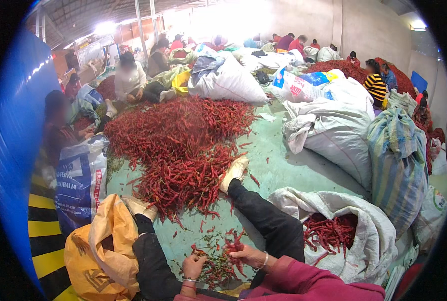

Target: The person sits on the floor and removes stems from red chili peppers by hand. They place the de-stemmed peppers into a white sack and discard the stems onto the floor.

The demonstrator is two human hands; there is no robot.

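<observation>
My right hand (249,256) grips a small bunch of dried red chili peppers (235,245), some hanging below the fingers. To its left, my left hand (194,266) has thumb and fingertips drawn together; whether a pepper or stem is pinched there cannot be made out. Beneath both hands, between my legs, lies a scatter of green stems and red pepper bits (219,269). A large heap of red chili peppers (186,150) spreads over the pale green floor beyond my feet. By my right leg, an open white woven sack (374,240) holds red peppers.
An orange sack (112,256) stands beside my left leg, with a blue-and-white printed bag (78,184) behind it. Full white sacks (329,139) and a striped sack (398,165) line the right. A seated person (129,81) and several others work around the heaps.
</observation>
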